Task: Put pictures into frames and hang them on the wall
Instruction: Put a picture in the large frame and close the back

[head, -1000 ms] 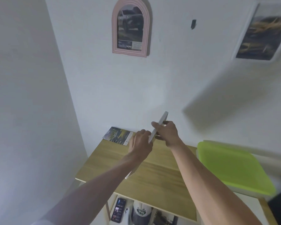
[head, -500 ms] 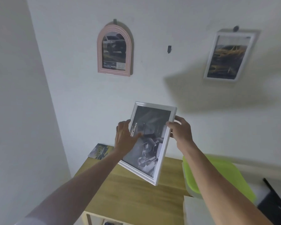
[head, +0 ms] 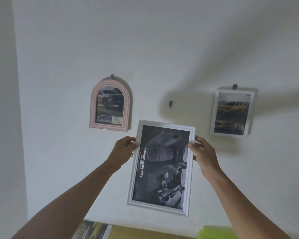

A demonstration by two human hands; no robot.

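A: Two hands hold one white rectangular moulded picture frame [head: 160, 168] up in front of the white wall [head: 162, 49]. Which way does it run?

B: Its long axis is close to vertical, the top leaning slightly to the right, with the glazed front facing the camera. It sits between an arched pink ribbed frame [head: 110, 105] on the left and a white rectangular hung frame [head: 232, 112] on the right, and lower than both.

A: Any writing?

B: Yes. "ROBUST SIMPLICITY" runs in white capitals down the left side of the dark grey car-interior print, turned sideways. A smaller line beside it is too fine to read.

A: And the grip?

B: The left hand [head: 123, 151] pinches the frame's upper left edge, thumb on the front and fingers curled behind. The right hand [head: 203, 154] clasps the upper right edge likewise, thumb tip on the moulding. Both forearms reach up and forward, nearly straight.

A: Anything above it?

B: A small dark wall hook [head: 170, 104] stands bare just above the frame's top edge, apart from it. Below, a wooden table [head: 145, 232] shows, with a loose car print [head: 91, 231] and a lime-green lid [head: 216, 232].
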